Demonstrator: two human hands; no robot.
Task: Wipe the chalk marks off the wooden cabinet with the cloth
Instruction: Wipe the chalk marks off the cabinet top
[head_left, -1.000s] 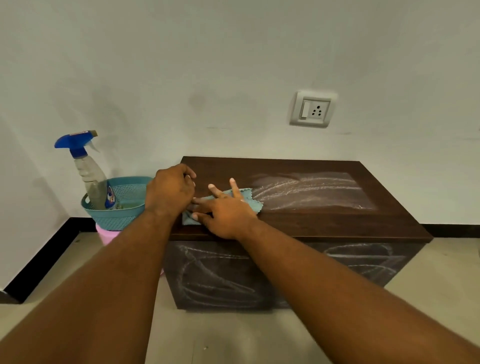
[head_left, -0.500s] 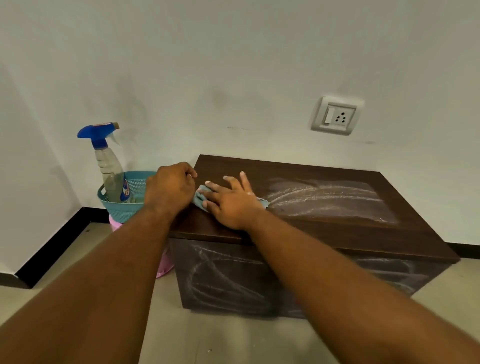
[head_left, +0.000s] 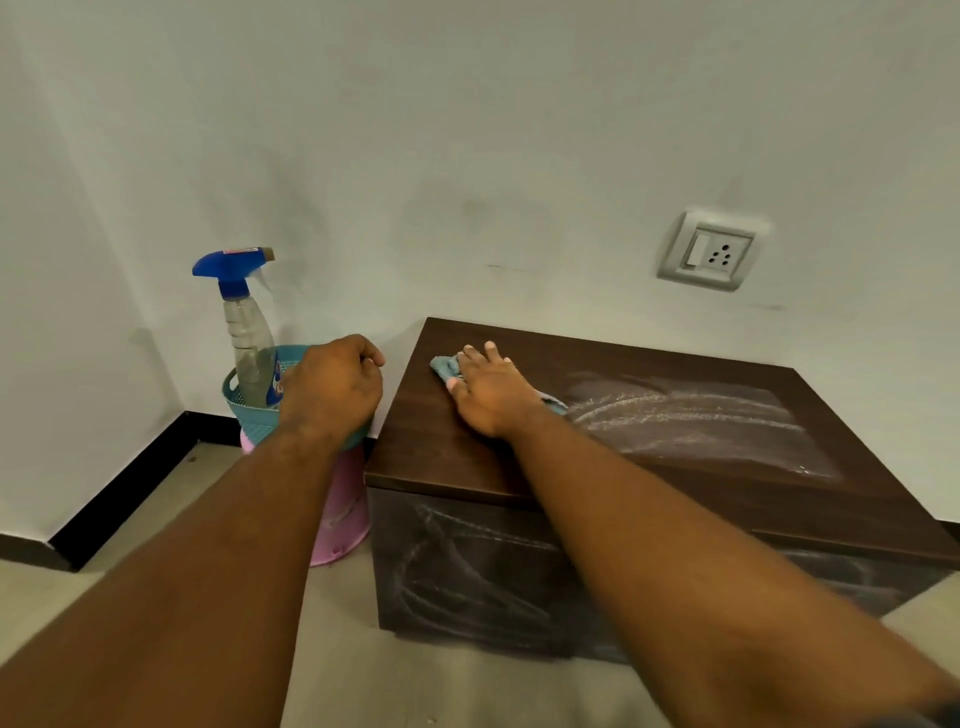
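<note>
Head view showed one dark wooden cabinet (head_left: 519, 457) against a white wall (head_left: 467, 130), with two hands over or beside it. One light blue cloth (head_left: 445, 367) lay on the cabinet top near its far left corner. The right hand (head_left: 491, 392) pressed flat on the cloth, fingers spread, so only the cloth's far end and a sliver by the wrist showed. The left hand (head_left: 332, 387) was curled into a loose fist just left of the cabinet, clear of its top, holding nothing that could be seen.

Chalk marks sat in two places on the cabinet: one smeared white patch (head_left: 696, 415) on the top, right of the cloth, and one set of looping strokes (head_left: 467, 571) across the front face. The top between the cloth and the near left edge was clean brown wood.

Left of the cabinet stood one teal basket (head_left: 249, 410) on one pink bucket (head_left: 343, 514), with one spray bottle (head_left: 248, 332) with a blue trigger head upright in the basket. One switch-and-socket plate (head_left: 711, 254) was fixed to the wall above the cabinet.
</note>
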